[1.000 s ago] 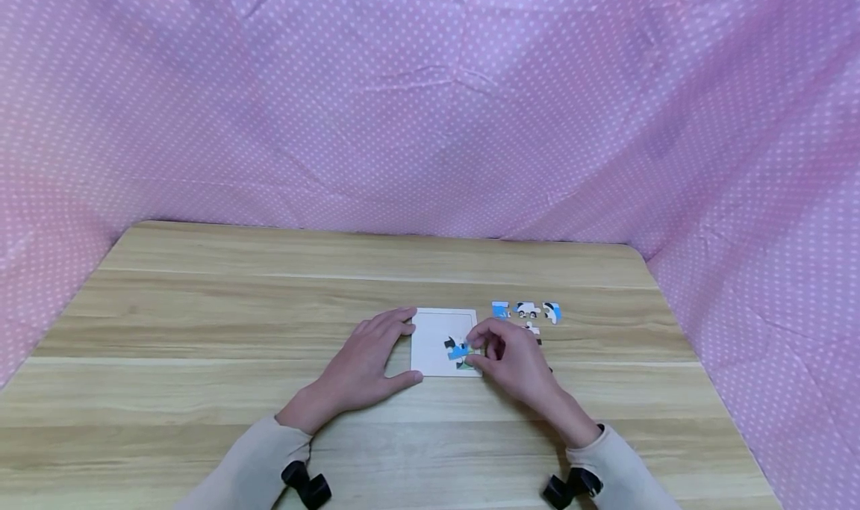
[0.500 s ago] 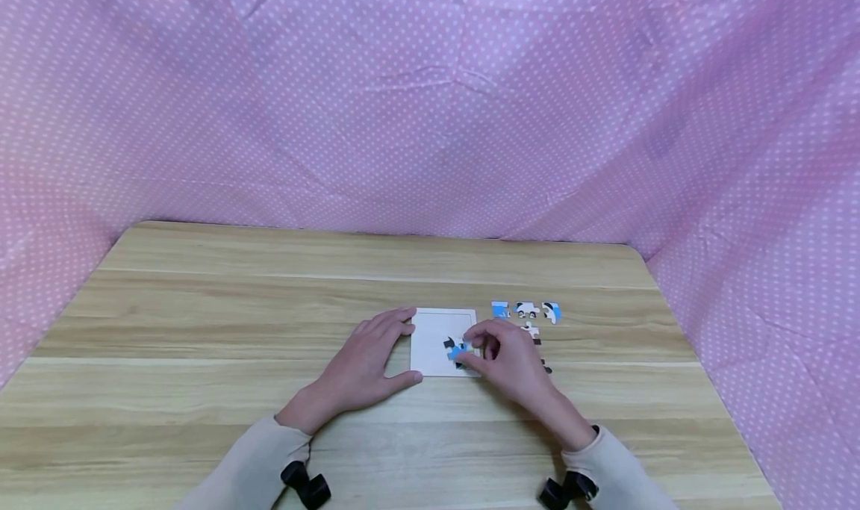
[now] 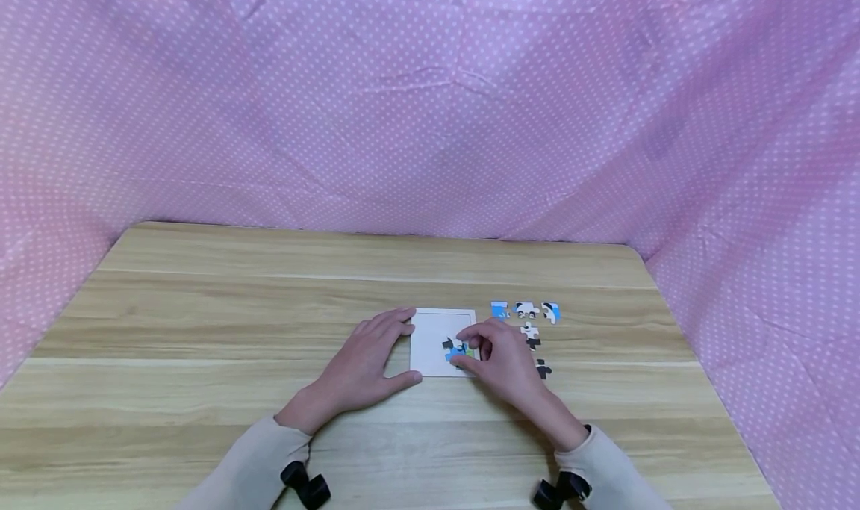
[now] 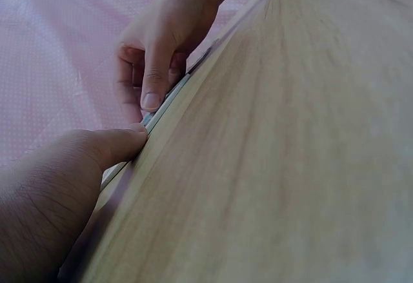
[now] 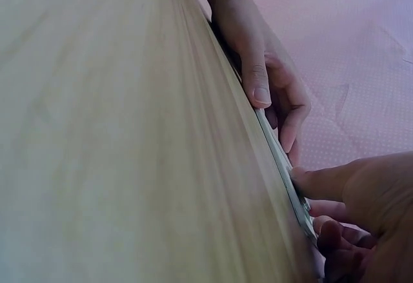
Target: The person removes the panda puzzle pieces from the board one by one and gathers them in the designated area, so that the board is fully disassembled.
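Observation:
A white square puzzle board (image 3: pixel 433 323) lies flat on the table, with a small cluster of blue, black and green jigsaw pieces (image 3: pixel 452 352) at its lower right. My left hand (image 3: pixel 363 357) rests along the board's left side, fingers extended and thumb touching the lower edge. Over the board's right part, my right hand (image 3: pixel 500 357) pinches a jigsaw piece between thumb and index finger; the hand hides most of it. In the left wrist view, the right hand (image 4: pixel 158 57) is bent down to the thin board edge. The right wrist view shows the left thumb (image 5: pixel 258 89) against that edge.
Right of the board lie more loose pieces: a blue one (image 3: pixel 499 310), a panda-face one (image 3: pixel 527 311), a blue-and-black one (image 3: pixel 551 313), a white-and-black one (image 3: pixel 531 336) and a black one (image 3: pixel 543 369). A pink dotted cloth (image 3: pixel 430 122) hangs behind the wooden table (image 3: pixel 269 286).
My right hand has shifted slightly left over the board, its thumb now covering the lower green piece. More of the loose black piece at right shows. The left hand stays put.

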### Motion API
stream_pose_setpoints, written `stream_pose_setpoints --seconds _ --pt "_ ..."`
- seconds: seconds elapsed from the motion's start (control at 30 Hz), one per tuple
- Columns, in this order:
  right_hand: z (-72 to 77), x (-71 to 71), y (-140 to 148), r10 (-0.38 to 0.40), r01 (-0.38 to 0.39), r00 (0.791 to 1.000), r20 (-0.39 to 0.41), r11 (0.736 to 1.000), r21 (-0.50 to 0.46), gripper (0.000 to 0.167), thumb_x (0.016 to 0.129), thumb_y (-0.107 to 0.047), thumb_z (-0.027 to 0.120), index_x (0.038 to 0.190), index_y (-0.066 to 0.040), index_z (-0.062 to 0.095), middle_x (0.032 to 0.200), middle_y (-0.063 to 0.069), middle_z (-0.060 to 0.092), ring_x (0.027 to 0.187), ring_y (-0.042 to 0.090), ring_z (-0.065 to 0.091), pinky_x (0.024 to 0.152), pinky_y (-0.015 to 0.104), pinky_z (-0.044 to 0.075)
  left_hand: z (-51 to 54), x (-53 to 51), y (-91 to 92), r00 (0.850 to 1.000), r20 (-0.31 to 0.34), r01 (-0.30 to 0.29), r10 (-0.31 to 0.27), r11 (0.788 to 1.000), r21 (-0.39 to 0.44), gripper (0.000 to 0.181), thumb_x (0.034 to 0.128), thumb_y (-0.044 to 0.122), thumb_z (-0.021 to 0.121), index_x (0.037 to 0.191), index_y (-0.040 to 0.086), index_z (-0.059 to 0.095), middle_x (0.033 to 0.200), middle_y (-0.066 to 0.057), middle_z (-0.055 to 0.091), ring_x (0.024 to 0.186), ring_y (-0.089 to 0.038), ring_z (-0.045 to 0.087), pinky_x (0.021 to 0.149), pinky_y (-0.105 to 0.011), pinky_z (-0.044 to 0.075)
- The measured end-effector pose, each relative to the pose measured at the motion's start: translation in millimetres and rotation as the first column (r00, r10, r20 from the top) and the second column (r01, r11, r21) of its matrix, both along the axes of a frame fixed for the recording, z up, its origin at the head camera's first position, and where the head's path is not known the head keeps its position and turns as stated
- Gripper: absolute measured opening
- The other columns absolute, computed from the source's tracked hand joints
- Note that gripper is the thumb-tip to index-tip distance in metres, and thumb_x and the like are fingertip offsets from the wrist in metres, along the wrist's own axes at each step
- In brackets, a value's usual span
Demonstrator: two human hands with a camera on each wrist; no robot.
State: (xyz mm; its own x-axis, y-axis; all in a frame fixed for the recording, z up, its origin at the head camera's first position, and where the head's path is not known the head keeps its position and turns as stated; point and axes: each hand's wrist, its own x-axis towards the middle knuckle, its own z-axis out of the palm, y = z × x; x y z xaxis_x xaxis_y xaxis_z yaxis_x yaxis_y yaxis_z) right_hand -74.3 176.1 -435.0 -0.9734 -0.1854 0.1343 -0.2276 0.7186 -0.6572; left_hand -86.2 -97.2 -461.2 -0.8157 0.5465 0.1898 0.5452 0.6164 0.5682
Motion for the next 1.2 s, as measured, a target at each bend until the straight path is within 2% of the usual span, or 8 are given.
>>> stream_pose_setpoints --seconds 0.33,0.7,0.93,1.07,1.2 --pt "-1.3 -1.1 1.2 0.031 -0.031 0.999 -0.028 0.999 -0.009 0.027 0.082 -0.016 0.100 0.102 -0.016 0.082 0.087 -0.007 0.067 0.069 0.007 0.050 0.063 0.023 0.042 0.0 0.9 -0.5 1.000 -0.002 0.002 -0.002 1.000 0.006 0.069 0.0957 0.050 0.083 0.144 0.003 0.065 0.174 -0.007 0.046 0.162 -0.030 0.040 0.128 -0.061 0.036" --pt "-1.8 -0.2 3.0 0.063 -0.061 0.998 0.013 0.991 -0.119 0.023 0.089 -0.006 0.094 0.101 -0.017 0.078 0.081 -0.012 0.072 0.060 0.005 0.049 0.057 0.022 0.039 1.0 1.3 -0.6 1.000 -0.003 0.005 -0.005 1.000 0.007 0.070 0.0961 0.051 0.082 0.144 0.003 0.065 0.174 -0.007 0.045 0.161 -0.031 0.040 0.128 -0.061 0.036" --pt "-1.5 -0.3 3.7 0.123 -0.114 0.992 0.034 0.972 -0.205 0.020 0.093 -0.003 0.089 0.103 -0.016 0.078 0.087 -0.009 0.074 0.067 0.008 0.056 0.060 0.022 0.046 0.9 1.2 -0.8 1.000 -0.004 -0.003 0.003 1.000 -0.001 0.070 0.0959 0.051 0.082 0.144 0.004 0.065 0.174 -0.007 0.045 0.161 -0.030 0.040 0.128 -0.060 0.035" --pt "0.4 0.7 4.7 0.150 -0.121 0.985 0.084 0.952 -0.280 0.017 0.096 -0.001 0.084 0.105 -0.014 0.079 0.090 -0.005 0.074 0.074 0.012 0.061 0.064 0.022 0.050 0.3 1.0 -0.6 1.000 -0.006 0.002 -0.002 1.000 0.006 0.070 0.0959 0.051 0.083 0.145 0.003 0.064 0.174 -0.007 0.045 0.162 -0.031 0.040 0.128 -0.061 0.035" --pt "5.4 3.2 5.6 0.145 -0.083 0.976 0.163 0.937 -0.340 0.014 0.101 -0.002 0.080 0.109 -0.013 0.078 0.095 0.000 0.072 0.081 0.018 0.062 0.069 0.022 0.050 -0.4 0.7 -0.3 1.000 -0.001 0.006 -0.006 1.000 0.008 0.070 0.0961 0.051 0.082 0.145 0.003 0.064 0.174 -0.007 0.045 0.162 -0.030 0.040 0.128 -0.061 0.035"
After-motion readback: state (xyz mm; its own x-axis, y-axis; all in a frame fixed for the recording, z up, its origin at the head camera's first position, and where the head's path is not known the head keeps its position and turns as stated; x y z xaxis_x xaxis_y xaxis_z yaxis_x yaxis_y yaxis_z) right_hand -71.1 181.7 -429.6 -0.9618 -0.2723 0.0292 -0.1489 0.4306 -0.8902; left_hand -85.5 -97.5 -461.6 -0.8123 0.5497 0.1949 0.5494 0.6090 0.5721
